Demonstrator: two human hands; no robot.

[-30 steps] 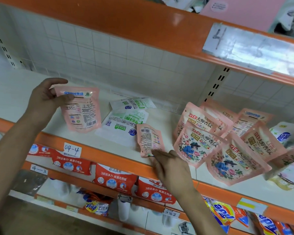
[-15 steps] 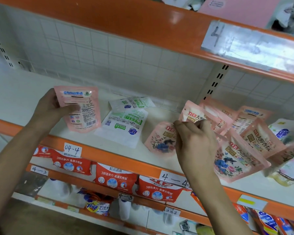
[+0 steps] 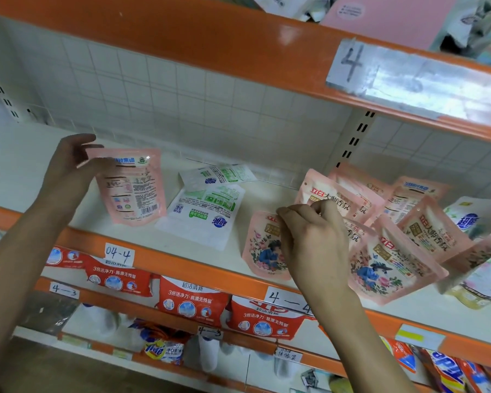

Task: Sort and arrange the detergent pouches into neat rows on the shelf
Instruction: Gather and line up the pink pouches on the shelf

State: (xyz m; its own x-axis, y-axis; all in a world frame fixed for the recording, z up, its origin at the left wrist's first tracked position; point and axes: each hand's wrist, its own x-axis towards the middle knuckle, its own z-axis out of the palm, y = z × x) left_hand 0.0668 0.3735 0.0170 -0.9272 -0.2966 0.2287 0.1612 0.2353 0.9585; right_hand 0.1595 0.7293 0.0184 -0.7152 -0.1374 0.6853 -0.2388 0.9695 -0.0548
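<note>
Left of the white pouch (image 3: 204, 214), the left hand (image 3: 68, 163) grips an upright pink pouch (image 3: 133, 188); right of it, the right hand (image 3: 312, 236) seemingly pinches a floral pouch (image 3: 262, 251).

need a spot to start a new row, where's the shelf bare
Widest bare shelf is at the far left, beyond the upright pink pouch. A narrower gap lies between the flat white pouches and the small floral pouch. Right of that, the leaning pink pouches crowd together.
</note>
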